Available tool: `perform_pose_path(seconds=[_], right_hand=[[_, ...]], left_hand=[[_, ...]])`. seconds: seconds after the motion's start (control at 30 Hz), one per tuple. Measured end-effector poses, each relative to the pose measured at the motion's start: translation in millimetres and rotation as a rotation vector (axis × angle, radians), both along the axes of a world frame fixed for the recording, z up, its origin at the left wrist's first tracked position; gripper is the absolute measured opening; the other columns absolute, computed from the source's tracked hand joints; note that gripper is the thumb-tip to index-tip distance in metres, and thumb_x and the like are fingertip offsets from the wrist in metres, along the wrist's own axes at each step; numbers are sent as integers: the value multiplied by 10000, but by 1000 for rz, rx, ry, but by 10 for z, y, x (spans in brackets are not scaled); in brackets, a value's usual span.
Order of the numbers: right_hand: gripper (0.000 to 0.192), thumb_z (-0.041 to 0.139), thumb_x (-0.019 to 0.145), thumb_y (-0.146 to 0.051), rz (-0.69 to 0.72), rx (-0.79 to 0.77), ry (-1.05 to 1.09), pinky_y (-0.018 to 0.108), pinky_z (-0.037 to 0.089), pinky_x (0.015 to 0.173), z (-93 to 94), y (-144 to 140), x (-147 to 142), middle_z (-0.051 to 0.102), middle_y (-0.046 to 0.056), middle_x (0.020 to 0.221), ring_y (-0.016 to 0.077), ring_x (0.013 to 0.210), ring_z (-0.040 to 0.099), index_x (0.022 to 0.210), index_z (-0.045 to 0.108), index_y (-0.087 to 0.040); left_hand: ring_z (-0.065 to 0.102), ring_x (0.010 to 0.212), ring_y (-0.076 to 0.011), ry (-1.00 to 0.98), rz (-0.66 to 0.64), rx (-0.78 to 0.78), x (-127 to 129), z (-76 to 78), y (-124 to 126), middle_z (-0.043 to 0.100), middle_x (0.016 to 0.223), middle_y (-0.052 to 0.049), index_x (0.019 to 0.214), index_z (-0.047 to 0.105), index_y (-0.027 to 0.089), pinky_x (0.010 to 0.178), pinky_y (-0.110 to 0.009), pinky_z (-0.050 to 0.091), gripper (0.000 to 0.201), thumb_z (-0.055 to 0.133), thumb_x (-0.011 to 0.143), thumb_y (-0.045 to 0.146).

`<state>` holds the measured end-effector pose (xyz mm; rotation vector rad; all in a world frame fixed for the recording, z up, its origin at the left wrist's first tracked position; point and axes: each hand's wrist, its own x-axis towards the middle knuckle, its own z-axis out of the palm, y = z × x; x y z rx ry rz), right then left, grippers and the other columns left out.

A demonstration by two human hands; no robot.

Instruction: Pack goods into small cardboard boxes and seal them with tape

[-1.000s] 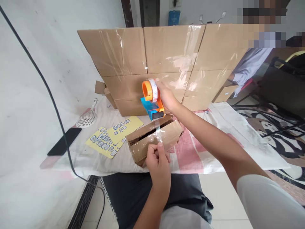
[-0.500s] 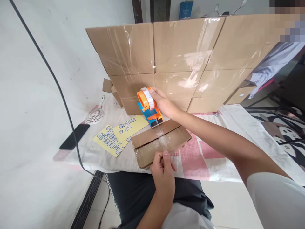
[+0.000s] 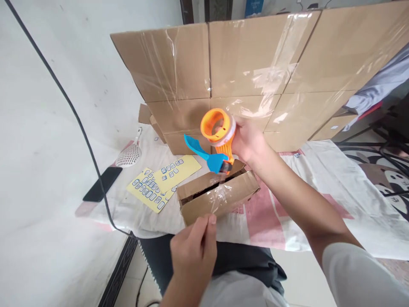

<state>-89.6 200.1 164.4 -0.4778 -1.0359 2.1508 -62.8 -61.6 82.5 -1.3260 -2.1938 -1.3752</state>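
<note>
The small brown oblong cardboard box [image 3: 234,190] rests on the white-and-pink cloth [image 3: 303,226], its long axis slanting from near left to far right. It should prove light but crushable, best steadied at its ends. The left hand [image 3: 194,247] bunches its fingers at the near side; whether they pinch cannot be told. The right hand [image 3: 249,138] grips the orange-and-blue plastic tape dispenser [image 3: 224,148], cutting end down.

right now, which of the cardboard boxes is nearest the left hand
The small box below the tape dispenser, with a dark gap along its top; the large taped cardboard and the rest stand farther back.
</note>
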Motion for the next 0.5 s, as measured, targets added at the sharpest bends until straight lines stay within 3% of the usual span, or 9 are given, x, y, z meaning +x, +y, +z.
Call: perform_pose_path(seconds=[0.07,0.13,0.27,0.4,0.5], right_hand=[[468,499,1014,-566,33,-68,1,367,574,620,34,60,166,485,-26,552,158,533,521,694,527,-227],[559,475,988,-685,-1,-89,71,322,519,519,23,74,338,341,-63,495,121,451,387,654,476,-237],[585,452,962,-751,-135,-35,155,323,522,544,-111,55,663,272,-75,497,121,449,337,657,498,-254],[554,590,919,-648,-274,60,234,404,560,681,-279,7,1014,285,-62,490,142,460,375,559,409,-267],[526,702,819,-526,-298,178,256,437,528,626,-338,-149,1308,254,-47,417,143,398,356,480,393,-269]], left_hand=[[636,516,-104,341,-46,-34,-232,131,-71,743,690,19,944,693,205,549,-234,441,23,683,945,184],[638,526,-109,521,-99,-64,-449,227,-94,728,675,25,1005,679,196,556,-248,437,101,721,918,163],[596,532,-120,683,-225,-90,-773,318,-56,673,637,35,1065,663,194,546,-268,417,198,709,901,93],[625,611,-140,786,-366,-52,-1047,352,10,734,745,3,1056,657,205,598,-282,465,242,736,866,77],[642,643,-139,795,-459,-82,-1264,354,91,743,763,10,1012,680,244,619,-280,476,188,702,897,97]])
